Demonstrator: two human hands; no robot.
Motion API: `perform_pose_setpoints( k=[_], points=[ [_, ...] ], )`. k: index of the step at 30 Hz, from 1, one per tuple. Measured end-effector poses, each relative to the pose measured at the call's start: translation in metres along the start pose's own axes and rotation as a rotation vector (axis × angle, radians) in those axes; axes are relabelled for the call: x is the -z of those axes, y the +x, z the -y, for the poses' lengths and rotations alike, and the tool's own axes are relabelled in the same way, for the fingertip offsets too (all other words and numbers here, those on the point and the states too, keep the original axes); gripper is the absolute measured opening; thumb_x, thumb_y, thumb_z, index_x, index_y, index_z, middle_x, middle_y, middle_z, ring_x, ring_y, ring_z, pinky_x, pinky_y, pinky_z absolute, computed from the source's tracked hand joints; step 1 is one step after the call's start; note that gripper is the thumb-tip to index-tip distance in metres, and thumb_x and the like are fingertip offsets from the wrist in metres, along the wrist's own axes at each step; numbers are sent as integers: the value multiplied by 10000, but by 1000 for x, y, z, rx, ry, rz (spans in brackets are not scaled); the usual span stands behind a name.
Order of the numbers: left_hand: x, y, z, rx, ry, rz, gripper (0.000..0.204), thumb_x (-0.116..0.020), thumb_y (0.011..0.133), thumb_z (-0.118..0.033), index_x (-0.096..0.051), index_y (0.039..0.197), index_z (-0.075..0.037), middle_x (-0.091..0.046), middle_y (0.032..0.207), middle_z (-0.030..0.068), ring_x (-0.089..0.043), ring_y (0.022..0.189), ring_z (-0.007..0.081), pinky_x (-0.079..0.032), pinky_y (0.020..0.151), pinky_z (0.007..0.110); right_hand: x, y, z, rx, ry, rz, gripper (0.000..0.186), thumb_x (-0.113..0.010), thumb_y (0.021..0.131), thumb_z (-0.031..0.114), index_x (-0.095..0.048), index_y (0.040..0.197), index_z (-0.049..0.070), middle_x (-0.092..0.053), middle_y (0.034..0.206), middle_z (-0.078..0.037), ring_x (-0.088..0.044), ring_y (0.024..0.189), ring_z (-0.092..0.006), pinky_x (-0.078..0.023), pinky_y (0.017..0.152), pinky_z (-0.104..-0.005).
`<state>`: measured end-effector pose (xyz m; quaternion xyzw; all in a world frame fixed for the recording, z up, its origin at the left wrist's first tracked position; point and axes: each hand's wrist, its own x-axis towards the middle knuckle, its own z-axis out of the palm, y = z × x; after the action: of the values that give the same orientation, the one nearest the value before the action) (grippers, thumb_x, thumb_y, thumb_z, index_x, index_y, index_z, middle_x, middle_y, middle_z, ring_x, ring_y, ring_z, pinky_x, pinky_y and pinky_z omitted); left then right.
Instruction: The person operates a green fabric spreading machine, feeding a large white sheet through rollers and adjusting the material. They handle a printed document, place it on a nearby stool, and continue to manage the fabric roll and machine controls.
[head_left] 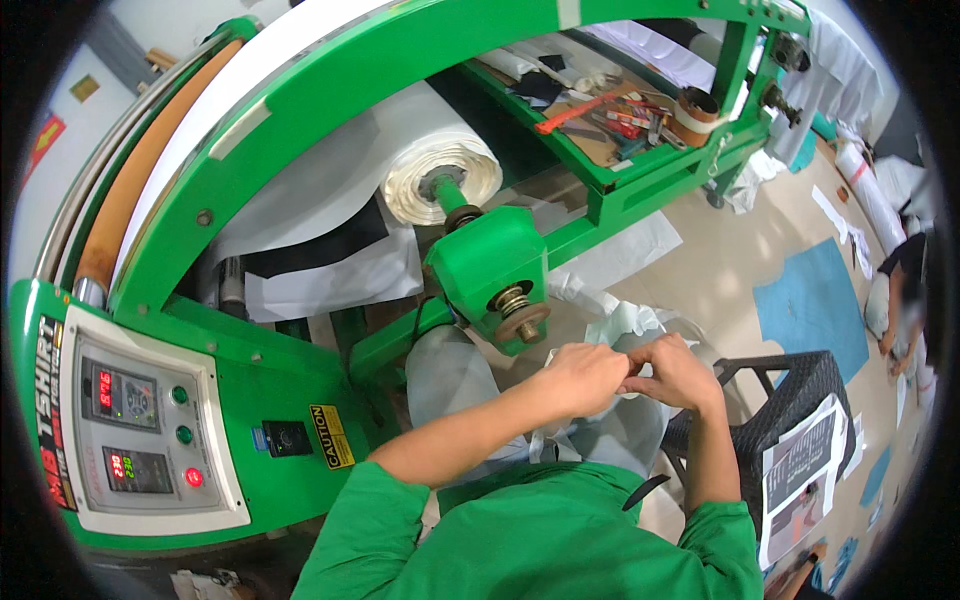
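Note:
My left hand [585, 377] and my right hand [677, 372] meet fingertip to fingertip in front of me, both pinching a piece of thin white fabric [620, 322] that hangs crumpled below and behind them. Both forearms come out of green sleeves [530, 540]. The hands are just right of a big green roller machine [330, 90]. Its green bearing housing with a metal shaft end [515, 312] is close to my left hand. A roll of white fabric [440, 160] sits on the machine's shaft above.
A control panel [140, 430] with red displays and round buttons is on the machine at my left. A black woven stool [800, 400] with printed sheets stands at my right. Blue sheets [810, 305] and scraps lie on the floor. Another person [905, 290] sits far right.

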<state>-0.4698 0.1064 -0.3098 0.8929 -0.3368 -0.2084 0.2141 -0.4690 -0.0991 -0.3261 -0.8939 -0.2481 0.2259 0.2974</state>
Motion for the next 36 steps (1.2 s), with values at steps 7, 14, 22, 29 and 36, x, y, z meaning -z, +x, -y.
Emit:
perform_pose_setpoints(
  k=[7,14,22,29,36],
  points=[
    [45,65,17,-237,-960,423,132,-678,932,-194,-686,932,-62,-609,682,-23,-547,571,54,-467,498,245,29,-56,35,319,192,-574,106,-805,754,115,-713,762,64,-663,754,-52,-665,784,-269,-487,787,-432],
    [165,213,75,-107,290,-637,653,-645,949,-246,-387,1535,-118,-743,1008,179,-709,992,381,-460,997,555,-4,-102,53,322,689,-912,202,-778,704,-105,-673,840,2,-659,887,-150,-715,834,-266,-578,802,-406],
    [178,178,98,-52,444,-505,1001,-744,870,-459,-172,1634,-156,-354,1591,251,-289,1499,417,-234,1181,654,-8,-92,24,51,702,-931,318,-743,770,-167,-597,1005,-11,-694,948,-133,-704,866,-196,-565,772,-308],
    [232,-6,189,435,27,-950,966,-617,913,-643,-400,1483,106,-416,1509,346,-380,1432,467,-274,1204,537,42,-13,10,91,673,-816,312,-718,830,-41,-627,1129,-30,-694,867,-110,-673,781,-181,-548,734,-315],
    [192,30,233,560,379,-897,1087,-587,843,-779,-487,1413,142,-405,1539,320,-379,1442,449,-273,1208,523,157,257,96,363,763,-284,372,-678,994,232,-599,1271,-3,-650,1154,-62,-624,939,-169,-508,819,-333]
  ],
)
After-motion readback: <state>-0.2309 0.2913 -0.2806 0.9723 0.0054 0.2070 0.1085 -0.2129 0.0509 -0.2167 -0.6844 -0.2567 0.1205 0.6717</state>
